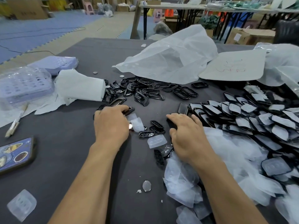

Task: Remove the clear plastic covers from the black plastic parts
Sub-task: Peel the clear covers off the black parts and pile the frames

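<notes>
My left hand [111, 123] grips a black plastic part [129, 110] at the table's middle, fingers curled over it. A loose clear cover [137, 123] lies just right of that hand. My right hand [186, 133] rests palm down, fingers spread, on black parts at the edge of a big pile of covered black parts [252, 120] on the right. Bare black frames [145, 89] lie heaped behind the hands. Removed clear covers [182, 183] pile up near my right forearm. Another clear cover [157, 141] and small black inserts [157, 126] lie between the hands.
The dark table [64, 159] holds a phone [14, 154] at the left edge, purple trays [24, 86] and white foam wrap [79, 84] at the left, a large plastic bag [174, 57] behind, a coin cell [146, 185] in front, a clear cover [21, 204] at the bottom left.
</notes>
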Motion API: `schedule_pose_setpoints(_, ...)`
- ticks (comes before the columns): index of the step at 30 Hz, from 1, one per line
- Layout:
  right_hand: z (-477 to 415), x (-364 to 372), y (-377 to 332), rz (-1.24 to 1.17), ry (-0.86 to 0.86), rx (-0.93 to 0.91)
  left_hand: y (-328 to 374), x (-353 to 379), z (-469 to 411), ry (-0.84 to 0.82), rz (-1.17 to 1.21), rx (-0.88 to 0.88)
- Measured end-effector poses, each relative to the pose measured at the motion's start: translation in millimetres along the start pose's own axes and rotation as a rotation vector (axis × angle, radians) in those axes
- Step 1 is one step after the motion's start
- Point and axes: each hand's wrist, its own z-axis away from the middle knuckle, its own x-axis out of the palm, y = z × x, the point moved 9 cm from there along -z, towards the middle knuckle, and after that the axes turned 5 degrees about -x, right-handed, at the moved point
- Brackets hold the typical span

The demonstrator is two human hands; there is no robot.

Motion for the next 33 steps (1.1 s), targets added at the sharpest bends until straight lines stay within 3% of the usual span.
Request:
schedule_pose_setpoints(5,-0.6,-10.2,-1.7,-0.146,0.045,0.044,-17.9,-3.6,-4.9,0.012,0.115,-0.149)
schedule_pose_setpoints(11,-0.1,-5.6,3.5,-0.172,0.008,0.122,-13.1,-10.3,1.0,0.066,0.215,-0.156)
schedule_pose_setpoints(18,4.4,-8.1,5.5,-0.205,0.011,0.159,-6.0,-28.8,20.7,0.172,0.583,-0.179)
schedule_pose_setpoints(22,13.6,-20.7,0.0,-0.259,0.094,0.152,5.3,-27.3,36.4,0.145,0.573,-0.182)
schedule_pose_setpoints(25,17.6,-19.6,-3.0,-0.269,0.066,0.163,11.2,-26.9,51.6,0.114,0.598,-0.206)
schedule_pose_setpoints(28,15.7,-21.4,-6.7,-0.214,0.081,0.154,16.6,-13.7,59.3,0.016,0.81,-0.276)
schedule_pose_setpoints(31,14.3,-22.2,-7.7,-0.146,0.108,0.153,29.0,14.8,62.3,-0.229,1.138,-0.392)
schedule_pose_setpoints(33,13.7,-22.5,-3.8,-0.159,0.135,0.159,34.9,28.1,64.9,-0.353,1.217,-0.423)
